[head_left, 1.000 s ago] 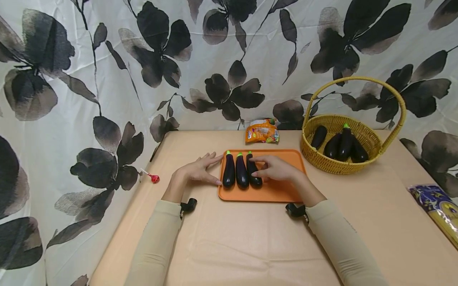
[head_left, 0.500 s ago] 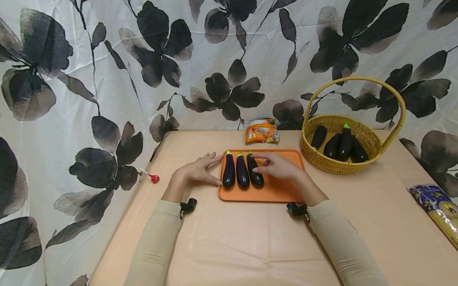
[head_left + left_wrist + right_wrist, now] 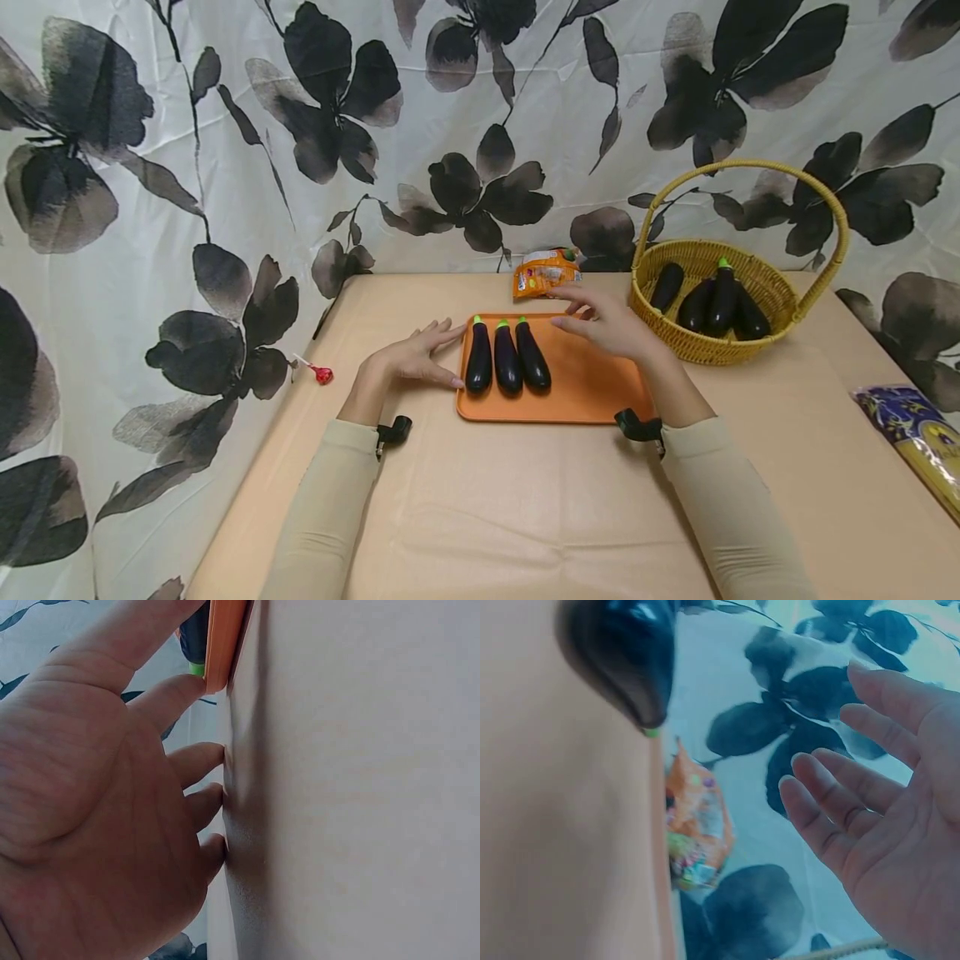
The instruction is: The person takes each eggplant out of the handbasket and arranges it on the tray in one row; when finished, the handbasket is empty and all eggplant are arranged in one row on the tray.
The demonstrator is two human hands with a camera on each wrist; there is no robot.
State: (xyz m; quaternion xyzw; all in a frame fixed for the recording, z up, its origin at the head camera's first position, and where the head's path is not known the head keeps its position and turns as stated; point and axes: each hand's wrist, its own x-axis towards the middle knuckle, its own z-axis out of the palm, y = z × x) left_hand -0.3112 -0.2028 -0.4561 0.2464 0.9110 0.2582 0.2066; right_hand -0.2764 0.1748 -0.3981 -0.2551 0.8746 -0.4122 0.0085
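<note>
Three dark eggplants with green stem ends lie side by side on the left half of an orange tray [image 3: 585,400]: the left eggplant [image 3: 479,360], the middle eggplant [image 3: 507,362] and the right eggplant [image 3: 533,360]. My left hand [image 3: 412,357] rests at the tray's left edge, fingers spread, holding nothing. In the left wrist view a fingertip touches the tray's rim [image 3: 219,652], and the other fingers meet the table. My right hand [image 3: 603,327] hovers above the tray's back right part, apart from the eggplants. The right wrist view shows its fingers [image 3: 855,787] loosely extended and holding nothing.
A wicker basket [image 3: 720,354] with a tall handle and several eggplants stands at the back right. Behind the tray lies an orange snack bag [image 3: 536,275]. A red lollipop [image 3: 323,375] is at the left, a blue and yellow packet [image 3: 911,442] at the right edge.
My right hand has let go of the right eggplant and moved up and right, toward the basket. That eggplant's lower end shifted slightly right earlier. My left hand stays put.
</note>
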